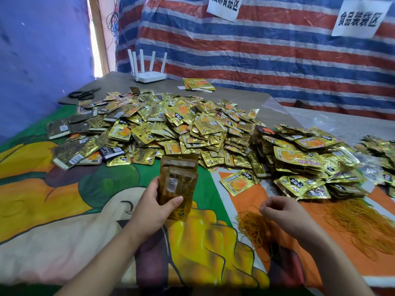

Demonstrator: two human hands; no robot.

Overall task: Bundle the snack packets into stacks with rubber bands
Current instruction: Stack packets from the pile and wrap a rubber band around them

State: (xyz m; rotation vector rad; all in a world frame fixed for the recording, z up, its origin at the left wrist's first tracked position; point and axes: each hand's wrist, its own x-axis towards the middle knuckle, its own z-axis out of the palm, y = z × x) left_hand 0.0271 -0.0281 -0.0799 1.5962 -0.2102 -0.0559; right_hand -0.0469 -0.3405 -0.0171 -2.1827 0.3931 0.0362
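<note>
A stack of packets (178, 184) is gripped upright in the left hand (154, 207), just in front of the big heap of packets (171, 124). The right hand (280, 212), fingers curled, pinches at the rubber bands (254, 228) right of the stack.

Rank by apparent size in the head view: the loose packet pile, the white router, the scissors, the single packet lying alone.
1. Loose packet pile, by far the largest.
2. White router.
3. Scissors and single packet: they look alike; the packet lies nearer the camera, so I do not rank them.
</note>
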